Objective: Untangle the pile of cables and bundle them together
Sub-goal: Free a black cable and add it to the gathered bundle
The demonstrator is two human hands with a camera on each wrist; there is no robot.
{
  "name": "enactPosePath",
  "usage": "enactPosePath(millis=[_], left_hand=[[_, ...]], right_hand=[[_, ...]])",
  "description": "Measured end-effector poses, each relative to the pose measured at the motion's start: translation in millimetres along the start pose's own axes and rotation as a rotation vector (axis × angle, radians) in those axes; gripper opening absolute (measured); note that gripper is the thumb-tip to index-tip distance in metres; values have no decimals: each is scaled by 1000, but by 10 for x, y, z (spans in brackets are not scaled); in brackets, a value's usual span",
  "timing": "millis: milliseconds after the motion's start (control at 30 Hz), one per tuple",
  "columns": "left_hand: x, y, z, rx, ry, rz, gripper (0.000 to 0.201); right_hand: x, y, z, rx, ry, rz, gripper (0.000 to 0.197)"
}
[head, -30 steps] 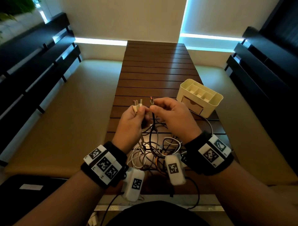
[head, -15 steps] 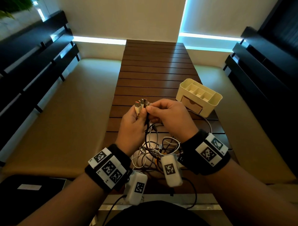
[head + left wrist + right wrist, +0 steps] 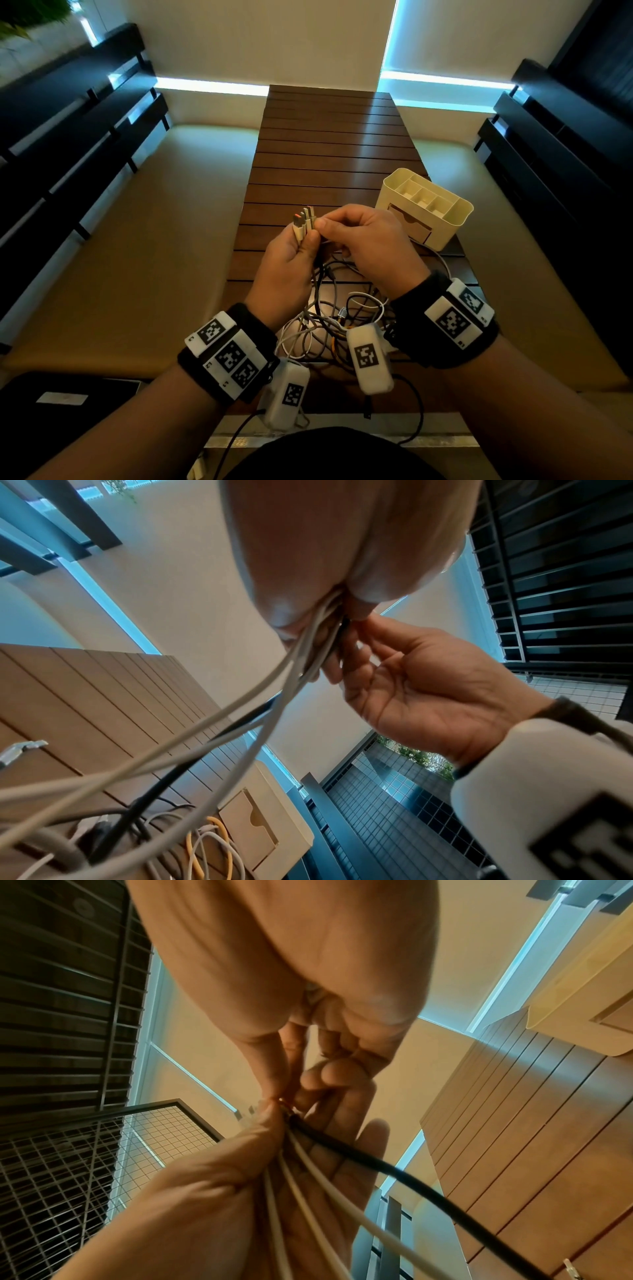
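Observation:
My left hand [image 3: 301,241] is raised above the table and grips a small bunch of cable plugs [image 3: 303,221] that stand upright side by side. Right beside it, my right hand [image 3: 325,224] pinches the black cable's end against that bunch with thumb and forefinger. In the right wrist view, white cables [image 3: 308,1204] and the black cable [image 3: 377,1161] run out of the left palm [image 3: 222,1191]. All of them hang down into the tangled pile of cables [image 3: 329,318], white, grey, black and orange, which lies on the slatted wooden table [image 3: 329,164] between my wrists.
A cream desk organizer [image 3: 424,205] with compartments and a small drawer stands on the table just right of my hands. Beige cushioned benches flank the table on both sides. A loose plug [image 3: 24,748] lies on the slats at the left.
My right hand carried the black cable's plug left and joined it to the plugs in my left hand. Both hands have drifted slightly to the right.

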State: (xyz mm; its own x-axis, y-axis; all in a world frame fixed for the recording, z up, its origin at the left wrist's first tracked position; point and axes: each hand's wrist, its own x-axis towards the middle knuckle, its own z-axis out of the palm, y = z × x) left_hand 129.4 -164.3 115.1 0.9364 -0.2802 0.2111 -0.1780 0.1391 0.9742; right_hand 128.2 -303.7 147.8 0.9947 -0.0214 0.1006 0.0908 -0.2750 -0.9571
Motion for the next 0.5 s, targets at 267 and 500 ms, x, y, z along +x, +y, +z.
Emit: enactPosePath(millis=[267,500], left_hand=[[32,68,-20,-51,52,-59,21],[115,140,-87,-143,143,-85,25]], right_hand=[[-6,128,62,90,140,9,24],[-107,300,114,232,-170,143,24]])
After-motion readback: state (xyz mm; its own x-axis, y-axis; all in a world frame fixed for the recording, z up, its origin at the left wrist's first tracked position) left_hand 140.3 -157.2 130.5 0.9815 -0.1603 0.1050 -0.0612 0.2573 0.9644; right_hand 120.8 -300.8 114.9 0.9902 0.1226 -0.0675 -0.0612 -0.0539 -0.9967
